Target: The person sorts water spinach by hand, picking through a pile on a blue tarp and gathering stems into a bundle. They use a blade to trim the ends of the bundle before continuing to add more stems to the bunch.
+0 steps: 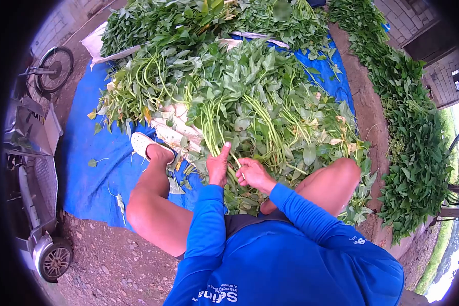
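Note:
My left hand [218, 166] is closed around the lower stems of a bunch of leafy greens [211, 125], which look like water spinach, with the thumb pointing up along them. Just to its right, my right hand [254, 174] has its fingers curled in a pinch on a pale green stem at the base of the bunch. Beyond both hands spreads a large heap of the same greens [270, 76], with long stems and broad leaves, some yellowed. Part of the stems is hidden behind my fingers.
Under the heap lies a blue tarp [86, 168], with a pale sack [176, 127] partly covered by leaves. More greens [413, 148] line the right side. A motorcycle with a sidecar [41, 188] stands at left. My bent legs frame the work area.

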### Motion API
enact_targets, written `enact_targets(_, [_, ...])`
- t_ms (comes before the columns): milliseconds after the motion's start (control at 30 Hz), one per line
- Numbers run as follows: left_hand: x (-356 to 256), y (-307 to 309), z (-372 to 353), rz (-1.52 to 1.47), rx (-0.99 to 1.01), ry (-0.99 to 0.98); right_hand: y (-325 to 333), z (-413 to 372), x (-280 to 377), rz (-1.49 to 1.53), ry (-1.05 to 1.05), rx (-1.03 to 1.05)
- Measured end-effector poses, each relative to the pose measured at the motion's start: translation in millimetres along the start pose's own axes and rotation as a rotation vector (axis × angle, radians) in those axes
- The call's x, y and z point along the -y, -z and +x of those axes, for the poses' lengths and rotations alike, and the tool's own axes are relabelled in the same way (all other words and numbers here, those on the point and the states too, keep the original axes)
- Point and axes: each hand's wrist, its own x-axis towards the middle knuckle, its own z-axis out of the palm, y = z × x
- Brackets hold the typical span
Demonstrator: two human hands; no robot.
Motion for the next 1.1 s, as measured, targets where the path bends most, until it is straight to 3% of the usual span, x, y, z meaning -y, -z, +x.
enact_targets(133, [7, -2, 5, 0.123, 0.070, 0.200, 9, 16, -19, 0.048, -0.105, 0.145])
enact_targets(200, [39, 10, 27, 0.120, 0.098, 0.220, 15, 29, -39, 0.136, -0.097, 0.210])
enact_targets(300, [29, 6, 26, 0.061, 0.041, 0.213, 26, 45, -44, 0.130, -0.111, 0.328])
enact_targets(400, [33, 7, 26, 0.154, -0.072, 0.110, 28, 34, -15, -0.411, 0.027, 0.404])
enact_targets(500, [33, 11, 24, 0.276, -0.065, -0.050, 20, 49, -8, -0.859, 0.516, -0.054])
enact_targets(600, [3, 3, -3, 0.284, 0.018, -0.007, 11, 67, 64, -0.064, 0.586, -0.343])
enact_targets(667, [-13, -4, -22, 0.154, 0.226, -0.024, 11, 108, 90, 0.048, 0.649, -0.427])
enact_targets(733, [-39, -16, -49, 0.100, 0.345, 0.079, 5, 161, 92, 0.087, 0.624, -0.334])
enact_targets(800, [-51, -17, -51, -0.018, 0.283, 0.108, -5, 164, 106, 0.022, 0.447, -0.075])
enact_targets(867, [-53, -3, -48, -0.089, 0.152, 0.110, -3, 126, 129, -0.054, 0.457, 0.023])
enact_targets(933, [-79, 1, -53, -0.056, 0.045, -0.011, 21, 124, 128, -0.296, 0.667, -0.205])
enact_targets(1033, [-84, 20, -33, 0.004, -0.076, -0.077, 94, 128, 102, -0.207, 0.593, -0.495])
enact_targets(1100, [-91, 28, -37, 0.012, -0.079, -0.133, 141, 119, 77, -0.386, 0.520, -0.797])
